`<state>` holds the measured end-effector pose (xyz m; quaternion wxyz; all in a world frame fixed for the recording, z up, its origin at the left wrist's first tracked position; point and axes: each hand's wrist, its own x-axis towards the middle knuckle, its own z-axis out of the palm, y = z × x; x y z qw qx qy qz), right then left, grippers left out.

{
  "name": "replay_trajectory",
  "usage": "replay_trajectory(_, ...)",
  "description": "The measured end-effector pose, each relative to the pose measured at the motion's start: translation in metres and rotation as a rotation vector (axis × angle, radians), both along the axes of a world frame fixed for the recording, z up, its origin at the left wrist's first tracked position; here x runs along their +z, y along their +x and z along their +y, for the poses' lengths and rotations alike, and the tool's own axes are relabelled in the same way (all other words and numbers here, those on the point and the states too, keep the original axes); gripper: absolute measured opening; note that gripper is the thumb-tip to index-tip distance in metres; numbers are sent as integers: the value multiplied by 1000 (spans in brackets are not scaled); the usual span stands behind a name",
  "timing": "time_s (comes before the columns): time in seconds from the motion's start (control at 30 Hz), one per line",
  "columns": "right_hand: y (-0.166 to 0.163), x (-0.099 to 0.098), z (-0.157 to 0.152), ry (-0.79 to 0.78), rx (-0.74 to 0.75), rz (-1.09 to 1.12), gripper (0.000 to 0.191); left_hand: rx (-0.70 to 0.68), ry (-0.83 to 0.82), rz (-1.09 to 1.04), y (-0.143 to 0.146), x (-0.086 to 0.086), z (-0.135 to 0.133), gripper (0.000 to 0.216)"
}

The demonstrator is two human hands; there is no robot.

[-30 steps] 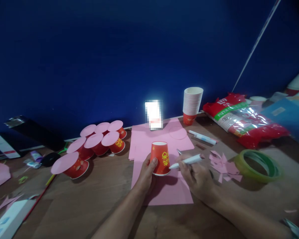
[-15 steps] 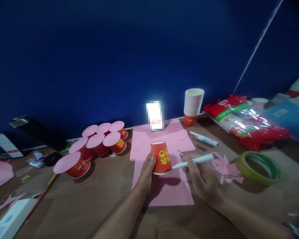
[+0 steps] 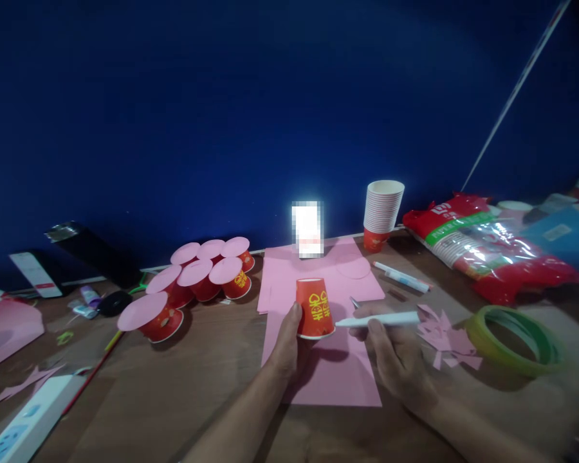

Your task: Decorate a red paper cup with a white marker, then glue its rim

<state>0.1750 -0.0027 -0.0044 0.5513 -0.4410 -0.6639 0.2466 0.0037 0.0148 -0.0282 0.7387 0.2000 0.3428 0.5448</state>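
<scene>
My left hand point(image 3: 285, 344) is closed around a red paper cup point(image 3: 314, 308) with yellow characters, held wide rim down above a pink paper sheet point(image 3: 338, 386). In my right hand point(image 3: 395, 357) is a white marker pen point(image 3: 390, 319), lying nearly level. Its tip points left and meets, or almost meets, the cup's lower rim. A pointed metal tip point(image 3: 354, 302) shows beside the right fingers; the rest of it is hidden. Behind the cup lie more pink sheets point(image 3: 284, 270), one with a drawn circle.
Several upturned red cups point(image 3: 207, 286) topped with pink discs stand left. A cup stack point(image 3: 383, 212), another pen point(image 3: 403, 278), a red plastic pack point(image 3: 492, 251), paper scraps point(image 3: 446, 341) and tape roll point(image 3: 477, 334) are right. A power strip point(image 3: 24, 418) lies front left.
The view has shifted slightly, moving the scene right and down. The pen has tilted to lie more level, its tip still at the cup's rim. Both holds are unchanged.
</scene>
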Motion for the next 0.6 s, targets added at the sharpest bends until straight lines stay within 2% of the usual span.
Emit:
replay_trajectory(0.2, 2, -4, -1, 59, -1, -74, 26, 76, 124, 46, 0, 3, -1, 47)
replay_trajectory(0.37, 3, -4, -1, 105, 0, -179, 20, 86, 105, 45, 1, 8, -3, 40)
replay_trajectory(0.6, 3, -1, 0, 135, -29, -242, 19, 42, 97, 12, -2, 2, -1, 39)
